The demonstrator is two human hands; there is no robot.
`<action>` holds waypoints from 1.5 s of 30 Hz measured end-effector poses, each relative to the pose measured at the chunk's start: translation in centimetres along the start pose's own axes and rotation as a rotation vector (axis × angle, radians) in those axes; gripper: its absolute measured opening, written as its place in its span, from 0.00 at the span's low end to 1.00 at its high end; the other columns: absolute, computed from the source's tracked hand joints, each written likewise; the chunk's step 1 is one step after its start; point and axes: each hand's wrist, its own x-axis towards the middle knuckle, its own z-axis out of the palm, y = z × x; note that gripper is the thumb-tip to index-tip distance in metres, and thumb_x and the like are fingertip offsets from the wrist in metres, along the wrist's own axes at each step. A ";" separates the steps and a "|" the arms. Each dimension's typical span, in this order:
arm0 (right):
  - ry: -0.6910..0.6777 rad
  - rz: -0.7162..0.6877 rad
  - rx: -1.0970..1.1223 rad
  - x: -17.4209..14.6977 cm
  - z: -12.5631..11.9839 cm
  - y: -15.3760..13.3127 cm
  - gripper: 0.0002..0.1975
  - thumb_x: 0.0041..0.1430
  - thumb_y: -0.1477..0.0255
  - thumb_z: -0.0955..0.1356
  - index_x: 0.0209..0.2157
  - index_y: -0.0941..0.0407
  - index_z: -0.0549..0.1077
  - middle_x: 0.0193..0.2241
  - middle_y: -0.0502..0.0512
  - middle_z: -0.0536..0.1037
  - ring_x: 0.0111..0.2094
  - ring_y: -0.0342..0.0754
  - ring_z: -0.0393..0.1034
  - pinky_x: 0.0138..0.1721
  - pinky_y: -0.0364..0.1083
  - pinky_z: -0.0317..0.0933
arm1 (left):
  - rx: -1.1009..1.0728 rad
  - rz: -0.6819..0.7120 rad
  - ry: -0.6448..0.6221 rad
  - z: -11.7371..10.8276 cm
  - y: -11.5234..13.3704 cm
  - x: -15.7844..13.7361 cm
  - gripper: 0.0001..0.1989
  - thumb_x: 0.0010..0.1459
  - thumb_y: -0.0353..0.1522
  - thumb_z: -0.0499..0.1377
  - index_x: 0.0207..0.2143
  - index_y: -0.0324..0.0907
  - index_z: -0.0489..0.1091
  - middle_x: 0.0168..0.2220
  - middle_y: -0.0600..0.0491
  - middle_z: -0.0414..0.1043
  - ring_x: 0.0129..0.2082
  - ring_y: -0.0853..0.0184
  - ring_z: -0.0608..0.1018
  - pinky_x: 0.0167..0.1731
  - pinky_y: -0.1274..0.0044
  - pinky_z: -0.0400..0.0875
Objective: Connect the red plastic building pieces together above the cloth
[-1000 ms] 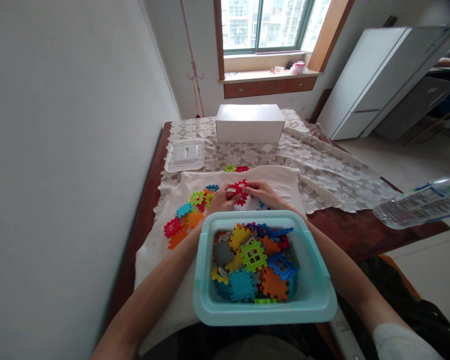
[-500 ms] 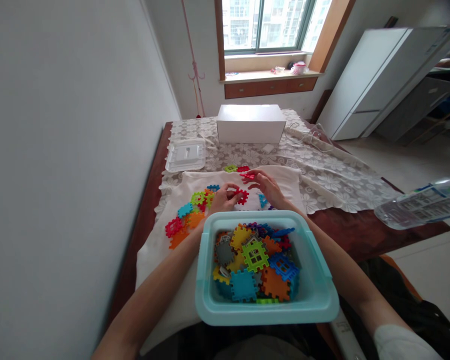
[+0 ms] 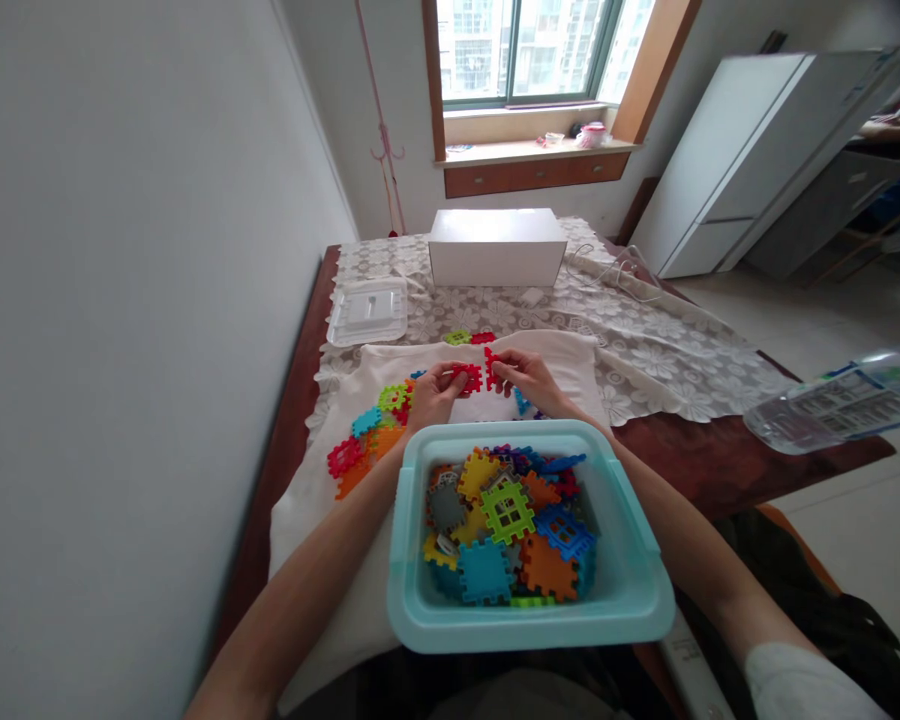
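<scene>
My left hand (image 3: 435,392) pinches a red interlocking tile (image 3: 468,378) with notched edges. My right hand (image 3: 523,375) grips a second red tile (image 3: 489,368), held on edge to the first one's right, with a small gap between them. Just in front of my forearms stands a light-blue tub (image 3: 529,632) of mixed notched tiles, a lime-green window tile (image 3: 507,511) on top. Left of my left hand lie loose tiles, among them a turquoise one (image 3: 366,421) and a red one (image 3: 343,456). A few blue tiles (image 3: 523,402) show partly under my right hand.
A lime-green tile (image 3: 458,337) and a red tile (image 3: 483,338) lie beyond my hands. Farther back are a white box (image 3: 496,262) and a clear lid (image 3: 367,312). At the right edge is a large plastic bottle (image 3: 840,405). A wall (image 3: 157,300) runs along the left.
My right hand has come down and closed in on my left, turning its red tile from flat to upright. My left hand has raised its tile slightly and shifted a little left.
</scene>
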 end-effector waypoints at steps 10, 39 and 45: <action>-0.007 -0.058 0.006 -0.3 1.2 0.2 0.29 0.56 0.41 0.78 0.36 0.55 0.80 0.26 0.52 0.79 0.26 0.47 0.71 0.30 0.49 0.67 | -0.073 -0.066 -0.001 0.2 0.4 -0.1 0.34 0.45 0.53 0.81 0.45 0.39 0.82 0.38 0.46 0.88 0.35 0.60 0.87 0.39 0.67 0.86; -0.031 -0.041 -0.039 -0.7 2.3 0.6 0.26 0.56 0.44 0.78 0.35 0.54 0.82 0.31 0.56 0.85 0.31 0.51 0.77 0.38 0.51 0.73 | 0.136 0.060 0.061 0.2 -0.4 -0.6 0.22 0.57 0.45 0.75 0.46 0.41 0.80 0.35 0.46 0.88 0.33 0.57 0.88 0.37 0.68 0.86; 0.002 -0.047 -0.072 -0.8 2.2 0.4 0.24 0.58 0.46 0.78 0.36 0.53 0.83 0.33 0.56 0.86 0.34 0.53 0.78 0.40 0.52 0.72 | 0.065 0.031 0.017 0.3 -0.4 -0.5 0.26 0.55 0.49 0.76 0.46 0.41 0.79 0.36 0.45 0.88 0.34 0.55 0.89 0.39 0.65 0.87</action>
